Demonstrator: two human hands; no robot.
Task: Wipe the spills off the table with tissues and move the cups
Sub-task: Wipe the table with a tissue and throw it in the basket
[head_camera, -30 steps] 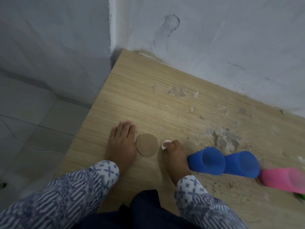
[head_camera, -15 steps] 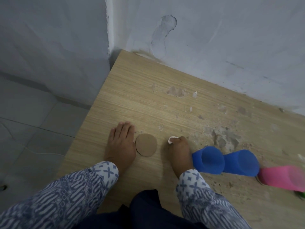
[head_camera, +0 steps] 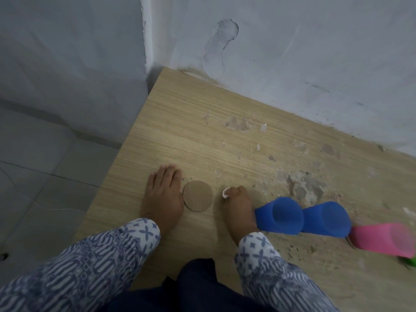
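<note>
A pale grey wall (head_camera: 292, 52) with a scarred patch of plaster fills the top of the view and meets a second wall at a corner. Against it sits the wood-grain tabletop (head_camera: 191, 131), its left edge dropping off to a tiled floor (head_camera: 33, 176).

Two patterned blue-and-white sleeves (head_camera: 90, 266) reach in from the bottom edge.

Along the right side of the tabletop four cups stand in a line: the near blue cup (head_camera: 279, 216), the second blue cup (head_camera: 325, 219) just behind it and touching it in this view, then the pink cup (head_camera: 382, 238), blurred at its far end, and a sliver of a green cup (head_camera: 410, 262) cut off by the frame edge. The near blue cup is right beside the wrist of the right hand.

The left hand (head_camera: 162, 199) lies flat and released on the tabletop, fingers straight and together, pointing toward the wall. Just beside it, between the two hands, lies a round brown cardboard disc (head_camera: 197, 196).

The right hand (head_camera: 238, 206) is curled, knuckles up, grasping a small wad of white tissue (head_camera: 225, 192) that pokes out at its fingertips and sits down on the tabletop surface.

Grey-brown dried stains (head_camera: 301, 185) and crumbs spread beyond the cups, with smaller blotches nearer the wall.
</note>
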